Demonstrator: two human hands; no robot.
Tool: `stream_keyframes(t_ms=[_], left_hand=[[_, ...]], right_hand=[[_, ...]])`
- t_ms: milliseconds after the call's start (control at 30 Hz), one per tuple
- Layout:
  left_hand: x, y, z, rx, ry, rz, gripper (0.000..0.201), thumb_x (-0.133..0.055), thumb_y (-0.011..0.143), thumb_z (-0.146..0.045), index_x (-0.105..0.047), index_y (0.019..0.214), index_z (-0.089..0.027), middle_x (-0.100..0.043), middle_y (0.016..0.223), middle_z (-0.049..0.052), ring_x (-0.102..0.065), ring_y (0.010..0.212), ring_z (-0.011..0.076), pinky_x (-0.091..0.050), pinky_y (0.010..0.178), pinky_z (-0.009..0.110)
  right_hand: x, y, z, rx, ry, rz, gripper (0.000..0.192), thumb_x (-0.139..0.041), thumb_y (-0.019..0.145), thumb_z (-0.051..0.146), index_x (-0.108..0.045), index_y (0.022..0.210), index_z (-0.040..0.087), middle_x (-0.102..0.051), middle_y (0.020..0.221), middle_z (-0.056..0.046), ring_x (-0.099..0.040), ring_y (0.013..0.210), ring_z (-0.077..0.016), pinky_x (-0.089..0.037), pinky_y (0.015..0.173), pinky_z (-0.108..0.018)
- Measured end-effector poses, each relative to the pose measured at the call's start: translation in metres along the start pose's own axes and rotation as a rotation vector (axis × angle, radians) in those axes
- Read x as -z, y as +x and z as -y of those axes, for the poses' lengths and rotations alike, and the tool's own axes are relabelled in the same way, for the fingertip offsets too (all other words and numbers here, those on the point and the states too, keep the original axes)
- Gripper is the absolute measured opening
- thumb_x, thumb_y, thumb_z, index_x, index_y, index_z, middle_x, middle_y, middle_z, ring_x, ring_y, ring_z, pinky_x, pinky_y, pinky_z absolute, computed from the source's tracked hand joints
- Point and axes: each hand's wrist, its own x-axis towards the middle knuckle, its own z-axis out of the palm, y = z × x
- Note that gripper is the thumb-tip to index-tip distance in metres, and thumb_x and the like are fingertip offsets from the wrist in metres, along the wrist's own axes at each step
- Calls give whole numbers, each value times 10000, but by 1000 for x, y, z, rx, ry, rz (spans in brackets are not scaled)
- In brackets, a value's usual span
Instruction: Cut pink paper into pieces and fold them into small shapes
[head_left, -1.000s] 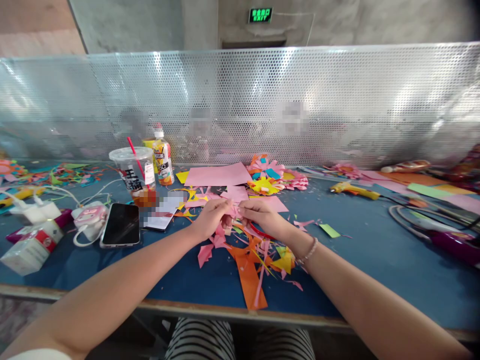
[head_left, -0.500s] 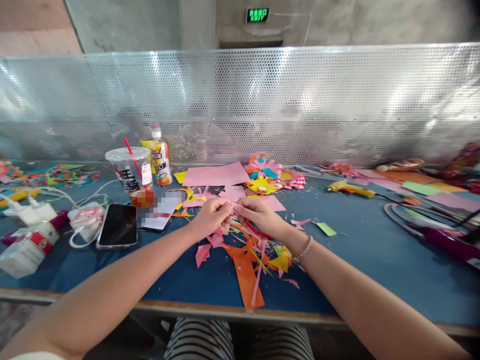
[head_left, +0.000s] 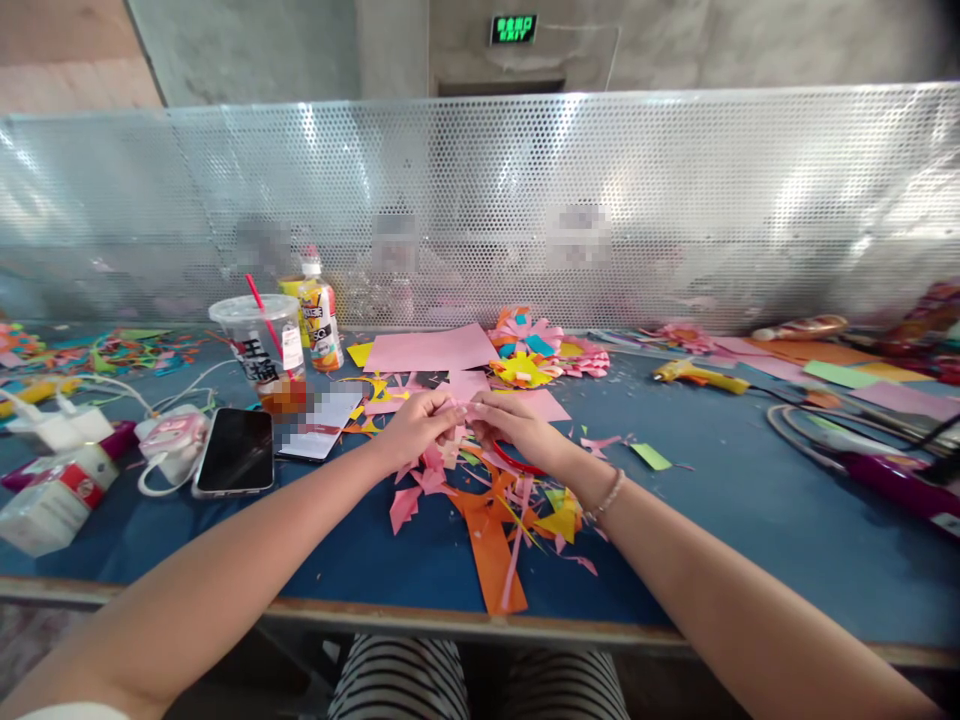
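Note:
My left hand [head_left: 417, 428] and my right hand [head_left: 519, 428] meet over the middle of the table, fingertips pinched close together. Between them is a small pink paper piece [head_left: 466, 409], mostly hidden by the fingers. A red curved handle [head_left: 517, 462] shows under my right palm; the rest of that tool is hidden, and I cannot tell whether the hand grips it. Pink paper scraps [head_left: 406, 508], an orange paper strip [head_left: 493, 555] and yellow scraps [head_left: 561, 520] lie below the hands. Just beyond are pink paper sheets [head_left: 431, 350] and paper flowers [head_left: 525, 345].
To the left stand a plastic cup [head_left: 259, 350] with a red straw and a drink bottle [head_left: 321, 320]. Nearer lie a phone [head_left: 236, 452] and chargers [head_left: 174, 440]. A yellow glue gun [head_left: 701, 377] rests at right. A perforated metal screen [head_left: 480, 200] borders the far edge.
The fingers have shifted slightly against each other around the pink paper, and the right hand's fingers sit a little straighter. A bit more of the red handle shows.

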Motion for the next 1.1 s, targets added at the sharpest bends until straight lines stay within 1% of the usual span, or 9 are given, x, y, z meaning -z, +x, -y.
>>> stream_keyframes(t_ms=[200, 333, 400, 567, 667, 733, 900, 1000, 1100], left_hand=[[1, 0, 2, 6, 28, 13, 276, -464, 781, -372, -440, 605, -160, -475, 513, -37, -455, 476, 74, -346, 478, 202], [2, 1, 6, 10, 108, 18, 324, -462, 772, -426, -466, 595, -154, -474, 494, -29, -452, 467, 83, -339, 471, 212], [4, 2, 9, 26, 115, -10, 349, -428, 783, -449, -496, 618, -150, -476, 498, -24, -454, 467, 89, -342, 469, 218], [11, 6, 15, 60, 131, -183, 359, -399, 793, -451, -516, 633, -152, -467, 491, -25, -459, 459, 94, -359, 477, 222], [13, 8, 17, 80, 98, -260, 373, -388, 793, -458, -514, 617, -154, -458, 475, -26, -449, 435, 92, -358, 458, 218], [13, 8, 16, 87, 81, -300, 369, -389, 793, -452, -512, 612, -155, -459, 474, -24, -448, 435, 91, -358, 455, 215], [13, 8, 14, 118, 61, -340, 352, -393, 793, -437, -505, 614, -156, -463, 484, -18, -458, 450, 95, -370, 466, 214], [13, 7, 14, 116, 117, -334, 367, -375, 797, -442, -507, 606, -158, -460, 479, -16, -459, 457, 103, -363, 470, 219], [16, 7, 14, 105, 204, -343, 372, -354, 799, -440, -509, 604, -163, -461, 480, -16, -460, 467, 114, -346, 473, 228]], right_hand=[[4, 2, -1, 68, -215, -47, 278, -450, 792, 381, -445, 612, 169, -398, 490, 53, -367, 449, -70, -288, 456, -212], [5, 1, 0, 83, -259, -51, 310, -457, 782, 400, -439, 580, 166, -382, 475, 57, -339, 434, -61, -264, 444, -211], [7, 2, 0, 64, -229, -87, 301, -468, 775, 393, -434, 578, 168, -389, 458, 59, -342, 421, -59, -267, 437, -208], [19, 8, -10, -6, 45, -346, 282, -478, 757, 371, -386, 572, 180, -391, 437, 66, -347, 357, -47, -278, 389, -198], [27, 12, -20, -115, 128, -394, 188, -520, 699, 298, -403, 613, 179, -431, 457, 64, -389, 357, -49, -318, 385, -191], [30, 14, -25, -194, 87, -399, 89, -522, 663, 223, -462, 702, 169, -436, 440, 71, -398, 356, -53, -338, 389, -186], [32, 14, -30, -250, 11, -398, 327, -437, 653, 148, -488, 975, 134, -429, 429, 85, -391, 350, -63, -346, 395, -188], [34, 12, -28, -241, -114, -401, 317, -401, 687, 158, -490, 991, 139, -417, 439, 81, -401, 364, -79, -351, 418, -208], [37, 10, -26, -156, -491, -424, 229, -391, 715, 136, -538, 889, 158, -464, 504, 40, -458, 462, -104, -379, 512, -236]])
